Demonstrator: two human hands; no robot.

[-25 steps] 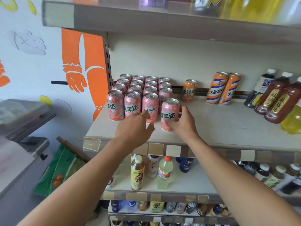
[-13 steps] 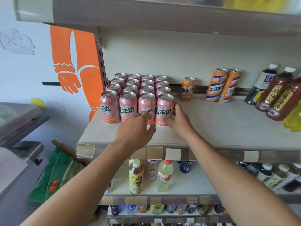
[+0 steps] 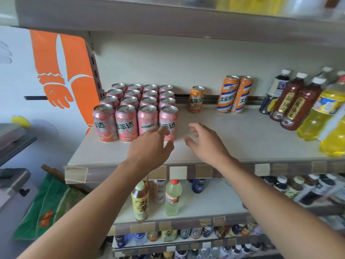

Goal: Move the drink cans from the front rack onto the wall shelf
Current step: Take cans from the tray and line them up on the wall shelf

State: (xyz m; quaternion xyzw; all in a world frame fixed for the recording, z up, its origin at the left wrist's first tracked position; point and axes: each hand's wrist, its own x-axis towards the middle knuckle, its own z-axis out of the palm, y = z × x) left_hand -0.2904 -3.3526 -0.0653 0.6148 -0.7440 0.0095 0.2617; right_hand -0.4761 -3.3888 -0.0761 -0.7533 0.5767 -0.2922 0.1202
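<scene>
On wall shelf (image 3: 233, 139), 16 pink cans (image 3: 136, 109), 4x4, L hand (image 3: 149, 146) & R hand (image 3: 207, 144) spread wide, empty.

The left hand (image 3: 149, 146) covers the lower part of the front right pink can (image 3: 168, 122). The back cans' labels hide behind the front row. Yellow bottles (image 3: 328, 116) run off the right edge, and the bottom shelf's bottles (image 3: 186, 234) blur.
</scene>
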